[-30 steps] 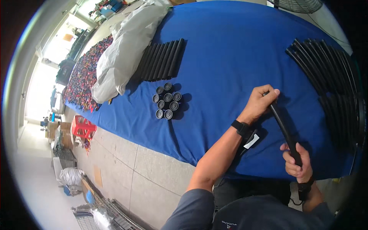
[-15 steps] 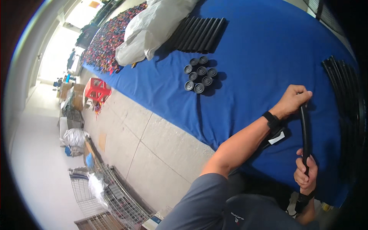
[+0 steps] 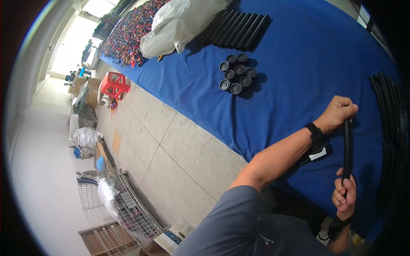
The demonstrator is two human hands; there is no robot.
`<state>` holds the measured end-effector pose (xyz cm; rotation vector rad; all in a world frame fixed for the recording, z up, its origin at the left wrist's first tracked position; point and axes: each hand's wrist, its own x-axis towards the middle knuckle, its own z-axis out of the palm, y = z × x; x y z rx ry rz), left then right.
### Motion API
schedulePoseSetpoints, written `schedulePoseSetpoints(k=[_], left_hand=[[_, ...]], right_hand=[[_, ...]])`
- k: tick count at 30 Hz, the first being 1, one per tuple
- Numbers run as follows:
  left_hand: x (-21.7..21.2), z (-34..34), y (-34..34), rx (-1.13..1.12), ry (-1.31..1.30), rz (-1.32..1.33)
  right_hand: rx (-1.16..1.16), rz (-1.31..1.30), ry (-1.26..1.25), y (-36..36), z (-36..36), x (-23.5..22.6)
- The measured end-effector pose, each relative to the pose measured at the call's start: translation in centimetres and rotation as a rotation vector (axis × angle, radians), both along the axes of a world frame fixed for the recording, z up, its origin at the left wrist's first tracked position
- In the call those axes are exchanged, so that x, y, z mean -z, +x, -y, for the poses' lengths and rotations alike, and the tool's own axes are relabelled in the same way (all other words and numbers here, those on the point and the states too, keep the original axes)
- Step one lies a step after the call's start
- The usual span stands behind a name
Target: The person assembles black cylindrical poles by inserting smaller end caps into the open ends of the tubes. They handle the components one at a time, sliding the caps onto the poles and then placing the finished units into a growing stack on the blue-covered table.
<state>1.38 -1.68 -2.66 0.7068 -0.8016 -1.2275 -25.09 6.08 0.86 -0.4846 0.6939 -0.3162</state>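
Note:
A black tube is held nearly upright in the picture, above the blue cloth. My left hand is closed in a fist over its far end, hiding that tip. Lower down, my right hand wraps its fingers round the near part of the same tube. Beside my left forearm lies a dark object with a white label, partly hidden by the arm. To the right of my hands rests a bunch of long black tubes.
Several round black caps stand grouped on the blue cloth. Behind them are a row of black tubes, a white plastic bag and a heap of multicoloured pieces. A red stool and wire racks stand left on the floor.
The whole view has shifted, so the caps, tubes and my hands appear farther right. Both hands keep their hold on the tube, which looks slightly more upright.

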Motion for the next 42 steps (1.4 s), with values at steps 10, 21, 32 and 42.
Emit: schedulePoseSetpoints(k=[10, 21, 32, 42], left_hand=[[0.0, -0.1, 0.0, -0.055, 0.038, 0.306], [-0.6, -0.3, 0.3, 0.051, 0.073, 0.121], [-1.0, -0.7, 0.3, 0.038, 0.150, 0.135], [-2.1, -1.4, 0.6, 0.149, 0.119, 0.188]], right_hand=[[-0.177, -0.730, -0.976, 0.4, 0.2, -1.1], [-0.091, -0.499, -0.629, 1.3, -0.4, -1.0], [-0.113, -0.533, -0.652, 2.3, -0.8, -2.9], [0.002, 0.232, 0.139, -1.0, 0.4, -0.8]])
